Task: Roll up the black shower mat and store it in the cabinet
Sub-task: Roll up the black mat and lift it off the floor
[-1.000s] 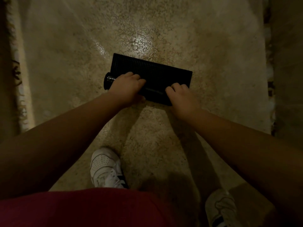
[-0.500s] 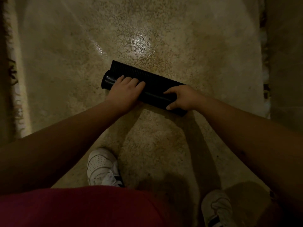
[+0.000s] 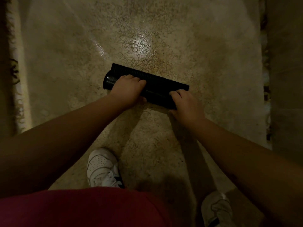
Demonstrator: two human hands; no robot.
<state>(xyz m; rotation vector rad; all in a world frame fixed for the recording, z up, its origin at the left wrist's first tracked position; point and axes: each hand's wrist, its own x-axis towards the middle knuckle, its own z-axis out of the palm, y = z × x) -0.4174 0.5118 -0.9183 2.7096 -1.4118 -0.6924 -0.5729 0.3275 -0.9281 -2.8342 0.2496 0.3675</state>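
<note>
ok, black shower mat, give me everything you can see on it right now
The black shower mat is nearly all rolled into a dark ribbed tube lying on the speckled floor, slanting from upper left to lower right. A narrow flat strip is still unrolled along its far edge. Its open left end looks glossy. The left hand grips near that end; the right hand holds the right end.

One rolled black mat, two hands, two white shoes.
</note>
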